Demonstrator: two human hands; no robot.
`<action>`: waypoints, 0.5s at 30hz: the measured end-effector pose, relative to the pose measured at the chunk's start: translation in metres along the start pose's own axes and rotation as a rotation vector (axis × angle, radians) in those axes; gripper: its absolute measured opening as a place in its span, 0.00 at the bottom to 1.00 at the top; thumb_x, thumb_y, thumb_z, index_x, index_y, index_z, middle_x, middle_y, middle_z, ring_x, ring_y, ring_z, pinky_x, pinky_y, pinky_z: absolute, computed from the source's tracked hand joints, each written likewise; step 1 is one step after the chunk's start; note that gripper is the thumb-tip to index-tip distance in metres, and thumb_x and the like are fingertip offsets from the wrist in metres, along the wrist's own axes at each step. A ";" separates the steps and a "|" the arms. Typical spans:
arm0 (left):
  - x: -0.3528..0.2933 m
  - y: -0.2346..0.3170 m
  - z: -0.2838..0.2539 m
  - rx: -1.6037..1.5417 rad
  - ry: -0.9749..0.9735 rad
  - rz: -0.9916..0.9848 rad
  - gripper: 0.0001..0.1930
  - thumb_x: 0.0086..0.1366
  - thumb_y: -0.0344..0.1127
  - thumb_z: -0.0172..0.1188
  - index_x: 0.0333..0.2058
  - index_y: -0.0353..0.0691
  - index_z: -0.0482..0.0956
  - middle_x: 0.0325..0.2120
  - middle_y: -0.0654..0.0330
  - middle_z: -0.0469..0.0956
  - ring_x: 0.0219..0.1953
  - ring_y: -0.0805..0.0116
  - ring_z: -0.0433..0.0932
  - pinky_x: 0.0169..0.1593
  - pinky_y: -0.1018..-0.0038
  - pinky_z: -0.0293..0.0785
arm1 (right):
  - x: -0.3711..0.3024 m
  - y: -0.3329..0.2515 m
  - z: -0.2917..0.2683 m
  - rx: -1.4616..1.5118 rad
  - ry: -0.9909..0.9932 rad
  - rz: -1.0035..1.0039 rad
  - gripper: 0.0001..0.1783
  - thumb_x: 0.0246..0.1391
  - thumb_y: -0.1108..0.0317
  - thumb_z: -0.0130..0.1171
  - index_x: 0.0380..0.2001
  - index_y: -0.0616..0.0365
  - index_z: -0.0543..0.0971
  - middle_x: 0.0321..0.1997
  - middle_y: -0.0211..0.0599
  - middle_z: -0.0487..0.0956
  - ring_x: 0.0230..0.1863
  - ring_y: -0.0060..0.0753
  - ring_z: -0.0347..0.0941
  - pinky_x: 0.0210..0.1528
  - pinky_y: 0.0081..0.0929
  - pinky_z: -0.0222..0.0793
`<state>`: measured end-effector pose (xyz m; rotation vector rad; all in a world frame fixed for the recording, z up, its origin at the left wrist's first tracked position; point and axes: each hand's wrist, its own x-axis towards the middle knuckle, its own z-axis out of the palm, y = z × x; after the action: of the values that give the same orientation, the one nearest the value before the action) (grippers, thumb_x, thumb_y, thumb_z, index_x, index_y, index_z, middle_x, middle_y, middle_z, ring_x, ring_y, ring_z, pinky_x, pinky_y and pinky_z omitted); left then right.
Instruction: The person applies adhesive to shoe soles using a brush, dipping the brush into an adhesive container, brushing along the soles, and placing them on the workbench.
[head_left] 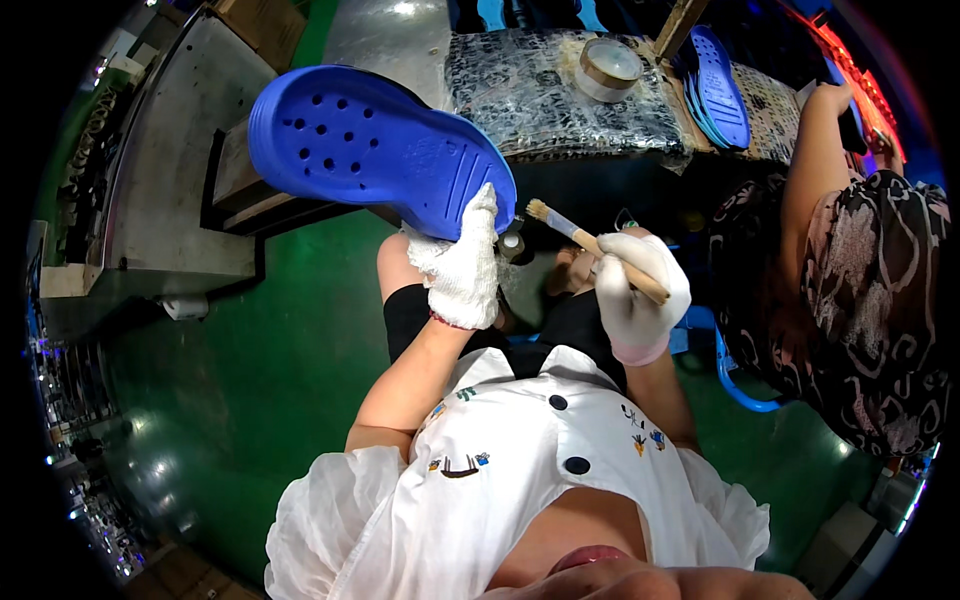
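Note:
In a white knitted glove, my left hand (463, 276) grips the narrow heel end of a blue shoe sole (400, 150), its thumb lying on the top face. The sole is tilted, its wide toe end toward the far left, with rows of small holes and ridges near the heel. Layered edges at the toe suggest a stack, but I cannot tell how many. A smooth white glove covers my right hand (645, 290), which is closed around the wooden handle of a paintbrush (585, 238). The brush's pale bristles point toward the heel, a little apart from it.
Ahead is a plastic-wrapped bench (550, 100) with a roll of tape (609, 70) on it. More blue soles (720, 90) lean farther right. A co-worker in a patterned dark garment (860, 310) sits close on my right by a blue stool (735, 375). A metal cabinet (170, 150) stands left.

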<state>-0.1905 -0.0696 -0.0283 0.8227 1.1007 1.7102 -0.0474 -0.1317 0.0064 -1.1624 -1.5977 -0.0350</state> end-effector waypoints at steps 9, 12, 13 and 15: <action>0.003 0.005 0.002 0.095 -0.037 -0.054 0.23 0.56 0.24 0.64 0.50 0.34 0.68 0.40 0.59 0.76 0.39 0.72 0.76 0.42 0.76 0.76 | 0.006 -0.001 -0.004 0.088 -0.019 0.084 0.06 0.40 0.81 0.53 0.26 0.66 0.77 0.17 0.39 0.74 0.18 0.30 0.69 0.21 0.22 0.65; 0.001 0.006 0.009 -0.001 0.018 -0.027 0.17 0.56 0.20 0.61 0.45 0.34 0.72 0.35 0.59 0.77 0.33 0.73 0.78 0.39 0.77 0.77 | 0.007 -0.002 -0.006 0.153 -0.030 0.103 0.06 0.40 0.81 0.53 0.26 0.65 0.77 0.16 0.38 0.73 0.17 0.30 0.69 0.21 0.22 0.65; 0.000 0.008 0.009 0.028 0.005 -0.022 0.17 0.56 0.20 0.61 0.45 0.34 0.71 0.35 0.58 0.77 0.34 0.73 0.78 0.40 0.77 0.77 | 0.007 -0.003 -0.001 0.154 -0.021 0.054 0.07 0.41 0.81 0.52 0.26 0.65 0.77 0.16 0.39 0.74 0.17 0.30 0.70 0.21 0.22 0.65; 0.000 0.009 0.009 0.057 -0.007 -0.014 0.17 0.56 0.19 0.60 0.45 0.34 0.71 0.36 0.58 0.77 0.34 0.73 0.78 0.40 0.77 0.77 | 0.010 -0.007 0.002 0.122 -0.059 0.071 0.07 0.40 0.82 0.52 0.26 0.65 0.77 0.17 0.40 0.74 0.17 0.31 0.70 0.21 0.22 0.66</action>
<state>-0.1855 -0.0688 -0.0169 0.8545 1.1525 1.6695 -0.0526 -0.1274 0.0166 -1.1329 -1.5865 0.1418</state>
